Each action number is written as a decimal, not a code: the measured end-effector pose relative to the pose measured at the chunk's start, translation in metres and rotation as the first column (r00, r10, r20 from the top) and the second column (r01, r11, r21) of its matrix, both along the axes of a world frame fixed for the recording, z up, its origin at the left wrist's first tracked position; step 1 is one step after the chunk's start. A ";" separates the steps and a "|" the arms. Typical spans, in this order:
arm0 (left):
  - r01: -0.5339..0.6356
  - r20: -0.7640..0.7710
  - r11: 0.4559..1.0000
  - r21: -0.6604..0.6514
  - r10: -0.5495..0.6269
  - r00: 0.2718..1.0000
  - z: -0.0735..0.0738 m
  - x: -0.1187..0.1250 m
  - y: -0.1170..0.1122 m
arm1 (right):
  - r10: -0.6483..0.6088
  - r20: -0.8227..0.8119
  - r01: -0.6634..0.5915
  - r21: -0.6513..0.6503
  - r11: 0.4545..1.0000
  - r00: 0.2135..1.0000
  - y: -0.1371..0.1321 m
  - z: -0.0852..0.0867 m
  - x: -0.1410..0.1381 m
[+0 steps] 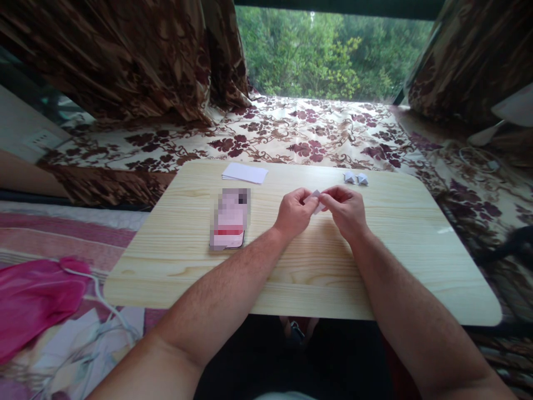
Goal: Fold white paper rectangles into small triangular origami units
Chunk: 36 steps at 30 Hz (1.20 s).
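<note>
My left hand (293, 212) and my right hand (346, 210) meet over the middle of a light wooden table (300, 278). Both pinch a small piece of white paper (318, 201) between their fingertips; most of the paper is hidden by the fingers. Two small folded white paper pieces (356, 178) lie on the table just beyond my right hand. A thin stack of white paper sheets (245, 173) rests near the far edge, left of centre.
A phone (230, 219) lies flat on the table left of my left hand. Floral cloth (291, 136) covers the ledge behind, below a window with trees. A pink bag (37, 297) and white cable (106, 305) lie at the left.
</note>
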<state>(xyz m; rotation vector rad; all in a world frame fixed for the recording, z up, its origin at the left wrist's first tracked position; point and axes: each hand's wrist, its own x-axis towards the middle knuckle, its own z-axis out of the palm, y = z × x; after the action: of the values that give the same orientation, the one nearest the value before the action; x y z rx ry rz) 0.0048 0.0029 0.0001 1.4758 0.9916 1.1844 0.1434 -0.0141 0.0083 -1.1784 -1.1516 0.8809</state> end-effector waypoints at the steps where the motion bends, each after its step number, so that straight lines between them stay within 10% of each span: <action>1: -0.001 -0.011 1.000 0.006 0.001 1.000 0.000 0.000 0.000 | -0.009 0.025 0.009 -0.005 1.000 1.000 0.000 0.001 0.000; 26: 0.064 -0.031 0.998 0.010 -0.064 0.997 0.002 -0.001 -0.002 | -0.034 0.191 0.034 0.002 0.999 0.981 -0.001 0.005 0.007; 36: 0.047 0.281 0.974 -0.223 0.019 0.959 -0.002 0.002 0.006 | -0.060 -0.042 0.059 -0.025 0.998 0.997 0.002 0.005 0.006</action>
<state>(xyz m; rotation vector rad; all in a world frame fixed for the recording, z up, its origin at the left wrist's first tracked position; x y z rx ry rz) 0.0067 0.0093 -0.0017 1.0964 0.8856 1.1891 0.1499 -0.0120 0.0132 -1.2014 -1.0687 0.8730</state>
